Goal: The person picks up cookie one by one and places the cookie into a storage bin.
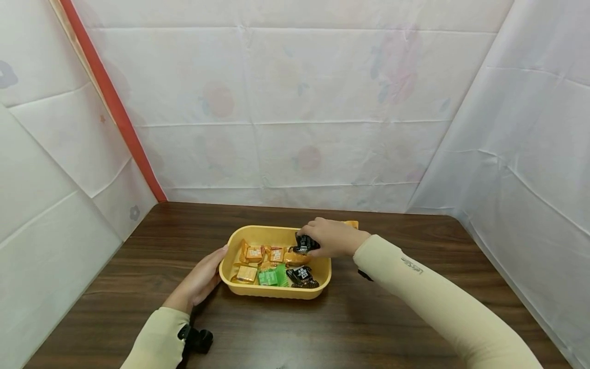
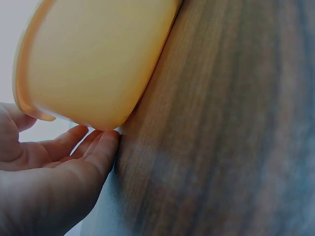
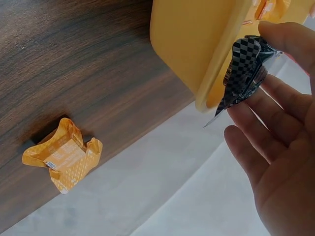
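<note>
A yellow plastic basket (image 1: 276, 292) stands on the table with several small wrapped snacks inside. My left hand (image 1: 206, 274) holds the basket's left end, thumb by the rim and fingers low against the outer wall in the left wrist view. Over the basket's right side, my right hand (image 1: 333, 237) pinches a black wrapped snack (image 3: 242, 73) between thumb and fingers. Its wrapper has a checkered edge. Orange snacks (image 1: 254, 254), a yellow one (image 1: 247, 274), a green one (image 1: 273, 277) and another black one (image 1: 301, 275) lie in the basket.
An orange wrapped snack (image 3: 66, 152) lies on the dark wooden table (image 1: 369, 328) behind the right hand, beyond the basket. White patterned sheets (image 1: 295, 102) surround the table at the back and both sides. A red strip (image 1: 115, 107) runs down the back left corner.
</note>
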Tool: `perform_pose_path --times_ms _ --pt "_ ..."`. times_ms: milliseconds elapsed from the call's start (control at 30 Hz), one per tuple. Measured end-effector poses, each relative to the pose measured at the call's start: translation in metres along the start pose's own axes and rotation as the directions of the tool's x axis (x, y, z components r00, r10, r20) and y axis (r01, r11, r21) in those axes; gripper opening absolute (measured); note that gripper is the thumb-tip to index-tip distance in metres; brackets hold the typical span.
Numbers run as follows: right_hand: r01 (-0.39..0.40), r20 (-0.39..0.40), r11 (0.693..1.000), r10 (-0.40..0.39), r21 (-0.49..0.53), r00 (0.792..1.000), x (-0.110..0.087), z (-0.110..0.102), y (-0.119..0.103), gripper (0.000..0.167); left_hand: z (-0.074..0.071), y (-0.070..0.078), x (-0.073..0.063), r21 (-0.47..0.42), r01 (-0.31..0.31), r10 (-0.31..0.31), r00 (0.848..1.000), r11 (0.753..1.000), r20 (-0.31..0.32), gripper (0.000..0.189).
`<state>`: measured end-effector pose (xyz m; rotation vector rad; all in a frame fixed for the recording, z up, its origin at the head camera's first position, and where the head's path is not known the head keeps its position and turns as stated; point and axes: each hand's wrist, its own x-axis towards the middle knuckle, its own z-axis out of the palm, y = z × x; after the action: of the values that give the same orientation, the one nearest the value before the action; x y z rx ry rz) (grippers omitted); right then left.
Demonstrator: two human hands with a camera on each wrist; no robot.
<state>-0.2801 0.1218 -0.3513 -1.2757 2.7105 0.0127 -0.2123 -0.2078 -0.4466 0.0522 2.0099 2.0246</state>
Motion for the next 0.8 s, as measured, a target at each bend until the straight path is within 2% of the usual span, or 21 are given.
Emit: perform_pose_path --times_ms 267,800 --pt "-0.055 0.069 0.998 0.054 0.019 0.996 0.009 0.003 0.000 0.056 -0.001 -0.001 0.000 0.000 0.001 -0.001 1.000 1.000 -0.005 0.074" --pt "-0.018 0.093 1.000 0.019 -0.012 0.995 0.019 0.007 -0.008 0.053 -0.001 0.001 -0.001 0.021 0.001 -0.001 1.000 1.000 0.004 0.073"
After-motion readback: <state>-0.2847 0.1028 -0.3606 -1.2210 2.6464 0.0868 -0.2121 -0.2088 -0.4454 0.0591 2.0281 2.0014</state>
